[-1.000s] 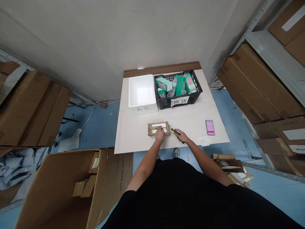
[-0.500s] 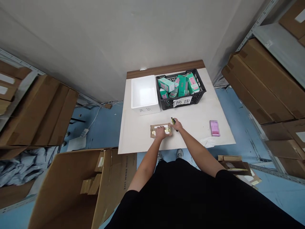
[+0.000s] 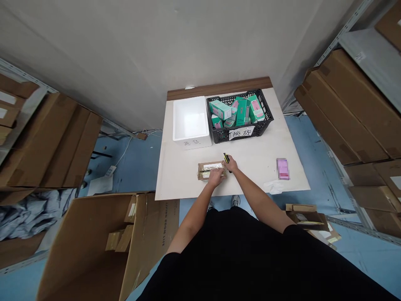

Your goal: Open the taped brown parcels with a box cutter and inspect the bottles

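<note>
A small brown cardboard box (image 3: 205, 166) lies near the front edge of the white-topped table (image 3: 178, 179). It has a white label and shiny tape, and a dark slit runs along its top. My left hand (image 3: 215, 177) grips the right part of this box, fingers bent over the top. Beside the box's right end, my right hand (image 3: 231, 164) is closed round a yellow and black box cutter (image 3: 226, 158). Part of the cutter is hidden by the fingers.
Behind stand a white foam bin (image 3: 191, 142) and a black crate (image 3: 266, 125) of green and pink boxes. A pink blurred item (image 3: 282, 169) and white tissue (image 3: 273, 187) lie to the right. A large open carton (image 3: 84, 242) stands on the floor at left; shelves flank both sides.
My left hand has slid right and toward me along the box. A dark slit now shows along its top. The box cutter has shifted slightly at the box's right end.
</note>
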